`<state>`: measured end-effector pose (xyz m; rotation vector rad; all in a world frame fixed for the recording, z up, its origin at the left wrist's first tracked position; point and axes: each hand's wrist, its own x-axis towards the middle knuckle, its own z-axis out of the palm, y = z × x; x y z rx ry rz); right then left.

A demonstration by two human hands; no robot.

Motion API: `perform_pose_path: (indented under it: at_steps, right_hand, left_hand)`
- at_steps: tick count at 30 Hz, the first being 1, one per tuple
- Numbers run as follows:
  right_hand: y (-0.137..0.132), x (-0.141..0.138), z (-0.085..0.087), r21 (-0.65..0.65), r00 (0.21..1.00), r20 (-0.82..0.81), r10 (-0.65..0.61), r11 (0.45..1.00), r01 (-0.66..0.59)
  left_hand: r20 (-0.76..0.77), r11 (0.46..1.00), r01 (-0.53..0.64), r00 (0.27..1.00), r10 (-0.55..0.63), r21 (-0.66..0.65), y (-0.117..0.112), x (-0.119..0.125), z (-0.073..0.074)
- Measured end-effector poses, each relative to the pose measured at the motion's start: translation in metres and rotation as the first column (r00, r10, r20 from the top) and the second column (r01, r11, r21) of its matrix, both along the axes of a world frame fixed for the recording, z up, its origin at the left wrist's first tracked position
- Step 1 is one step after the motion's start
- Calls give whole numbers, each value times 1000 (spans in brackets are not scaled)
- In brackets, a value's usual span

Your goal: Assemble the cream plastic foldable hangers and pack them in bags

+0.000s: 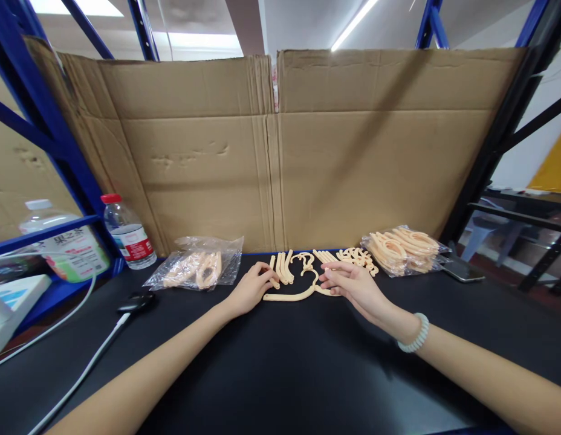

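Note:
A cream plastic hanger lies on the black table, its hook upward and its right arm partly covered by my right hand. My left hand is curled with its fingertips closed on a cream hanger arm at the left end of a row of similar arms. Over the hanger's right side hovers my right hand, fingers loosely stretched and apart, with nothing visible in them. Behind the hanger are loose hooks, more straight arms, and a heap of small curved pieces.
Clear bags of cream hanger parts lie at left and right. A phone is beside the right bag. A red-capped bottle, a black device and its white cable are at left. Cardboard walls the back.

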<state>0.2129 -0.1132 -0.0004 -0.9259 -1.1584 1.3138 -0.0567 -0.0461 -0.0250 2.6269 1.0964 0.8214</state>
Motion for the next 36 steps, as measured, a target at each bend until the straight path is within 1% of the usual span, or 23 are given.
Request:
perform_pose_path:
  at_steps: [5, 8, 10, 12, 14, 15, 17, 18, 20, 22, 24, 26, 28, 30, 33, 36]
  right_hand:
    - [-3, -1, -2, 44, 999, 24, -22, 999, 21]
    - [-6, -1, -4, 105, 998, 50, -27, 994, 22]
    - [-9, -2, -5, 152, 996, 84, -39, 988, 26]
    - [-12, -3, -6, 185, 992, 121, -38, 983, 15]
    - [-14, -5, -8, 196, 990, 141, -22, 981, -6]
    - [-14, -6, -9, 195, 990, 142, -15, 981, -13]
    - [-16, -7, -10, 185, 991, 136, -7, 982, -19]
    - [-16, -7, -11, 180, 991, 130, -9, 984, -15]
    - [-18, -7, -10, 160, 994, 112, -14, 987, -4]
    - [-21, -7, -8, 127, 996, 85, -21, 992, 10]
    - [-23, -8, -7, 95, 998, 65, -25, 995, 19]
    - [-25, -10, -7, 77, 998, 54, -17, 997, 13]
    - [-25, -11, -9, 68, 999, 45, 4, 998, -7]
    - [-26, -13, -11, 63, 999, 32, 26, 998, -28]
    - [-25, -13, -14, 51, 1000, -4, 30, 998, -30]
    - [-24, -13, -16, 22, 998, -60, 22, 1000, -21]
  left_hand:
    - [50, 999, -37, 998, 36, 32, -3, 0, 3]
    - [105, 995, -86, 991, 80, 57, -8, 2, 7]
    - [173, 992, -102, 981, 89, 68, -13, 6, 11]
    - [273, 996, -71, 961, 53, 57, -21, 13, 16]
    - [382, 1000, 23, 924, -19, -6, -31, 22, 19]
    - [435, 995, 86, 899, -51, -59, -36, 26, 21]
    - [538, 959, 214, 839, -83, -186, -47, 34, 24]
    - [572, 939, 257, 816, -85, -228, -52, 38, 26]
    - [593, 912, 308, 800, -93, -272, -61, 42, 28]
    - [587, 899, 320, 804, -91, -299, -66, 45, 29]
    - [593, 883, 319, 803, -59, -344, -70, 48, 29]
    - [612, 867, 314, 790, -13, -386, -71, 50, 27]
    - [648, 857, 322, 762, 19, -404, -72, 53, 26]
    - [700, 828, 356, 712, 61, -433, -73, 55, 24]
    - [781, 751, 438, 603, 163, -495, -74, 58, 22]
    - [809, 682, 494, 527, 259, -540, -76, 60, 21]
